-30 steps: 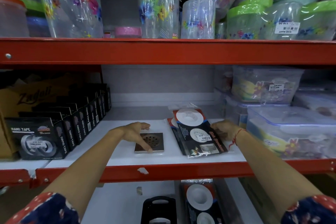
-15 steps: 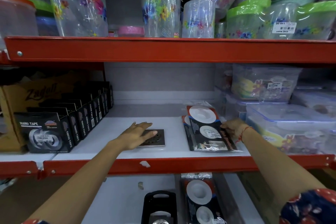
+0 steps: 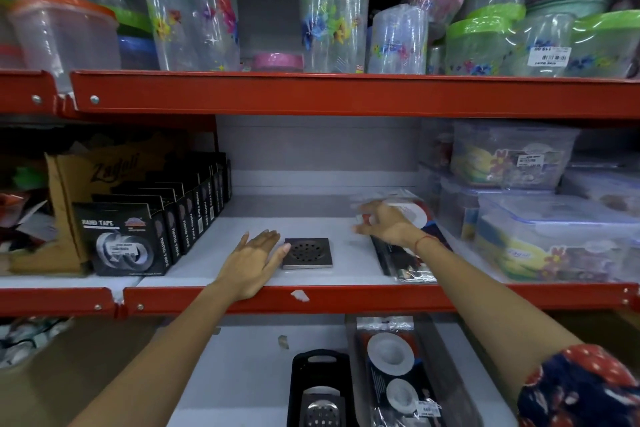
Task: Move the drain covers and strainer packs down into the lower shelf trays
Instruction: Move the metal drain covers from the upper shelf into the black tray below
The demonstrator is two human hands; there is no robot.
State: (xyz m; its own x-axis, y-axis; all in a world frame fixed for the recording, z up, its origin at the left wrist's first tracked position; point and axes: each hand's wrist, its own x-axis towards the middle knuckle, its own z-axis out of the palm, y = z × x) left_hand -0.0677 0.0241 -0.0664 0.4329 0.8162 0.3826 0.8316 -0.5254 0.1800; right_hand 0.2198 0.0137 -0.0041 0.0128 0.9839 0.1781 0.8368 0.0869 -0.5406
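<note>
The left hand (image 3: pixel 254 258) lies flat and loose beside the square dark metal drain cover (image 3: pixel 307 252) near the shelf's (image 3: pixel 221 253) front edge. The right hand (image 3: pixel 388 225) spreads, blurry, over the clear plastic strainer packs (image 3: pixel 410 262); its grip is unclear.

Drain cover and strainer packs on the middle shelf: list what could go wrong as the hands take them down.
1. The drain cover lies flat; the left hand only touches its left edge, so it may slide away rather than lift.
2. The strainer packs are a loose, glossy stack under the blurred right hand; some could slip off toward the red shelf lip.
3. The black tray below already holds a cover, so space looks tight.
</note>
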